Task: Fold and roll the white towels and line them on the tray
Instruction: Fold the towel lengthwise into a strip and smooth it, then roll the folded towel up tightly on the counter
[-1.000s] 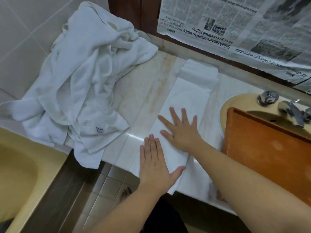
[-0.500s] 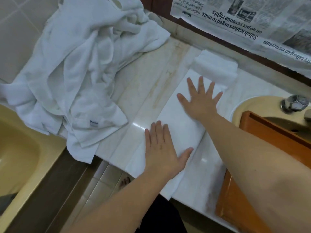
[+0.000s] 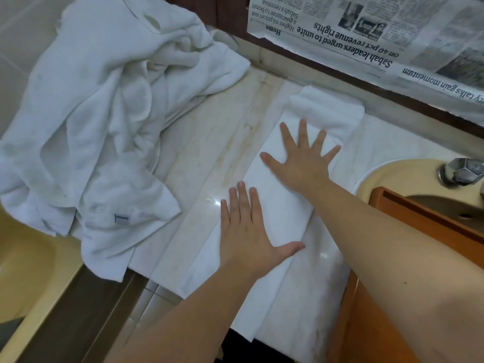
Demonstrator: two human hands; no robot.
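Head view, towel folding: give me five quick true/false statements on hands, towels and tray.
1. Both hands lie flat, palms down, on the folded towel. True: left hand nearer the person, right hand farther along the strip.
2. The right hand is pinching a towel corner. False: its fingers are spread flat.
3. The far end of the folded towel is bunched into a thicker fold. True.
4. The pile of loose towels sits on the tray. False: it lies on the counter to the left; the wooden tray is on the right, over the sink.
5. The newspaper covers the counter. False: it hangs on the wall behind.
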